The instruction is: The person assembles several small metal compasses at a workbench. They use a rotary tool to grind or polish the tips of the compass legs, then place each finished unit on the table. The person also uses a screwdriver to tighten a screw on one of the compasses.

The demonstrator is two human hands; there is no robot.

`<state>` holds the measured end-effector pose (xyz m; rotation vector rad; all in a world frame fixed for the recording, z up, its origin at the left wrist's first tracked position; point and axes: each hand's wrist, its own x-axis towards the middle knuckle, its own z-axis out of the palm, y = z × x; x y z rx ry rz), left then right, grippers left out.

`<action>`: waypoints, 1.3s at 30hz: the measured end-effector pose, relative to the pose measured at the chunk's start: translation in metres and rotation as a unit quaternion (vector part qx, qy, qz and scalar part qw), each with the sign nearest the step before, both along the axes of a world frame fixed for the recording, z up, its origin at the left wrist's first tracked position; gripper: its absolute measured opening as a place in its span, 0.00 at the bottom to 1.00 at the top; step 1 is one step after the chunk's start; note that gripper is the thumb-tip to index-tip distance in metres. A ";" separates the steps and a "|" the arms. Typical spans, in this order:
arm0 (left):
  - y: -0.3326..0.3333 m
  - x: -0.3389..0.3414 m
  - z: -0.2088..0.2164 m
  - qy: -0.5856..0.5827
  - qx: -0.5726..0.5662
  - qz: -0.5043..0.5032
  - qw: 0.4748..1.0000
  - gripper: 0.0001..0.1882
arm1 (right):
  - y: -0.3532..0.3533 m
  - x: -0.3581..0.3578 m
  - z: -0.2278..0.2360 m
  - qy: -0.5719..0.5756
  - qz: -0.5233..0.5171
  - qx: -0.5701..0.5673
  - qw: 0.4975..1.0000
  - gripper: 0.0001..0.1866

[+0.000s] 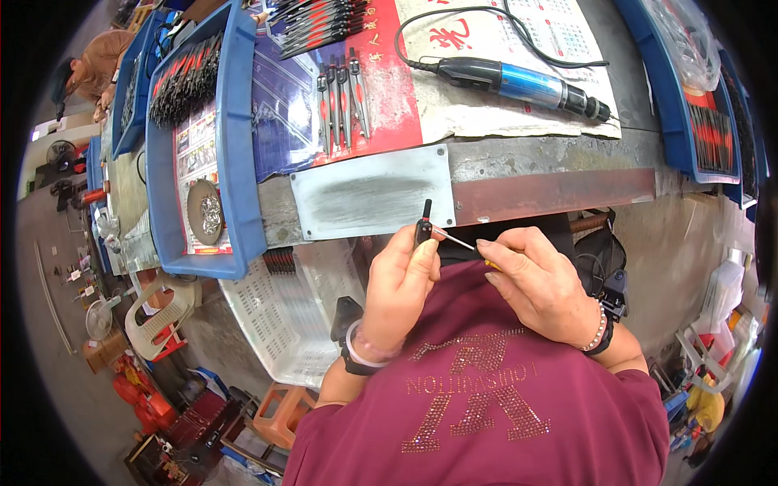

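Just in front of the table edge, my left hand (399,282) is closed around a small black tool-like piece (424,225), its dark tip pointing up past my thumb. My right hand (541,279) pinches a thin metal-shafted screwdriver (459,240), with a bit of yellow showing at the fingertips. The shaft's far end meets the black piece; the exact contact is too small to make out. Beyond my hands, several slim black, red and grey pieces (344,101) lie side by side on the table. A pile of similar pieces (320,24) is farther back.
A blue-and-black electric screwdriver (519,83) with a cord lies on paper at the back right. Blue bins stand left (251,162) and right (660,97). The left one holds black-red pieces and a round dish (197,212) of small metal parts. A white crate (267,336) sits below.
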<state>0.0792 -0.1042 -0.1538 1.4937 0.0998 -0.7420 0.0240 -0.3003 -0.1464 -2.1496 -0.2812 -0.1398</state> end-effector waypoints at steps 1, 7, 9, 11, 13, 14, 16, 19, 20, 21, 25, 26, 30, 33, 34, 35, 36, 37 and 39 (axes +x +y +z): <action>0.000 0.000 0.000 0.003 0.002 0.000 1.000 0.09 | 0.000 0.000 -0.001 0.003 0.001 -0.003 1.000 0.22; -0.001 -0.001 0.001 0.003 0.014 -0.003 1.000 0.09 | 0.000 -0.001 -0.001 0.001 -0.001 -0.014 1.000 0.22; -0.001 -0.001 0.001 0.004 0.018 -0.002 1.000 0.09 | -0.001 -0.001 -0.001 -0.016 0.000 -0.015 1.000 0.22; -0.001 -0.002 0.000 -0.004 0.014 -0.006 1.000 0.09 | -0.001 -0.001 -0.001 -0.020 0.000 -0.016 1.000 0.22; -0.001 -0.003 -0.001 -0.009 0.018 -0.008 1.000 0.09 | -0.002 -0.001 -0.001 -0.008 0.001 -0.020 1.000 0.22; -0.001 -0.003 -0.001 -0.013 0.023 -0.008 1.000 0.09 | -0.002 -0.001 -0.001 -0.014 0.002 -0.014 1.000 0.22; -0.001 -0.004 -0.003 -0.028 0.036 -0.011 0.999 0.09 | -0.002 -0.002 -0.002 -0.006 0.005 -0.015 1.000 0.22; -0.002 -0.005 -0.005 -0.052 0.054 -0.017 0.997 0.09 | -0.002 -0.003 -0.003 -0.003 0.003 -0.011 1.000 0.22; -0.002 -0.005 -0.006 -0.052 0.056 -0.018 0.997 0.09 | -0.002 -0.003 -0.003 -0.008 0.002 -0.009 1.000 0.22; -0.002 -0.006 -0.006 -0.052 0.067 -0.020 0.996 0.09 | -0.002 -0.004 -0.003 -0.009 0.002 -0.011 1.000 0.22; -0.002 -0.006 -0.005 -0.052 0.058 -0.016 0.997 0.09 | -0.002 -0.005 -0.002 -0.004 -0.001 -0.014 1.000 0.22; -0.002 -0.006 -0.005 -0.050 0.059 -0.016 0.997 0.09 | -0.002 -0.005 -0.002 -0.009 -0.002 -0.011 1.000 0.22; -0.003 -0.006 -0.004 -0.058 0.071 -0.021 0.996 0.09 | -0.001 -0.005 -0.002 -0.009 0.001 -0.010 1.000 0.22; -0.002 -0.007 -0.005 -0.061 0.077 -0.023 0.995 0.09 | -0.001 -0.006 -0.001 0.009 -0.010 0.006 1.000 0.20; -0.002 -0.007 -0.005 -0.076 0.080 -0.025 0.994 0.09 | -0.001 -0.007 -0.001 0.026 -0.012 0.012 1.000 0.19; -0.002 -0.008 -0.006 -0.090 0.092 -0.029 0.991 0.09 | -0.003 -0.006 -0.002 0.048 -0.015 0.041 0.998 0.19; -0.002 -0.009 -0.007 -0.112 0.107 -0.029 0.988 0.09 | -0.004 -0.006 -0.003 0.079 -0.013 0.067 0.995 0.19; -0.003 -0.010 -0.010 -0.148 0.143 -0.034 0.978 0.10 | -0.004 -0.007 -0.003 0.108 -0.017 0.096 0.989 0.19; -0.004 -0.013 -0.015 -0.231 0.221 -0.041 0.947 0.11 | 0.000 -0.007 -0.007 0.093 -0.034 0.101 0.990 0.18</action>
